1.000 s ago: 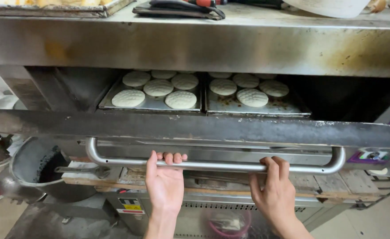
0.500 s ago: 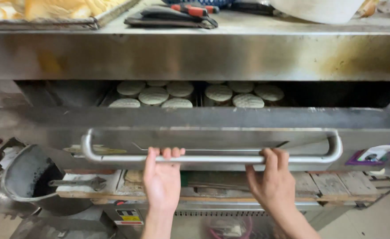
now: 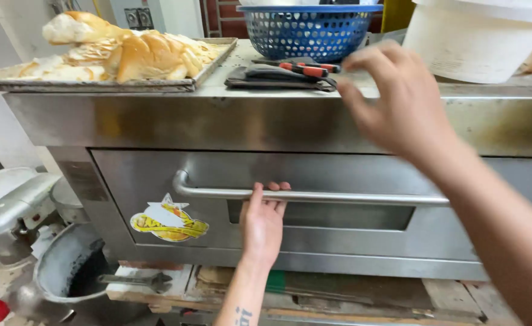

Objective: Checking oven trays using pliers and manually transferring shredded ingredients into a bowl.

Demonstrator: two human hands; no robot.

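With the oven door (image 3: 314,205) closed, the left hand (image 3: 263,220) grips its handle (image 3: 338,196) while the right hand (image 3: 399,102), open, reaches toward one o'clock, risking a burn on hot steel.

Left hand (image 3: 262,222): raised from below, palm facing forward, fingers together and curled over at the tips; thumb lies alongside.
Left forearm: near vertical, rising from the lower frame edge; a dark mark shows close to the wrist.
Right hand (image 3: 399,102): lifted high, fingers spread and slightly bent, grasping nothing; outline blurred.
Right forearm: runs diagonally from the lower right corner up to the wrist.
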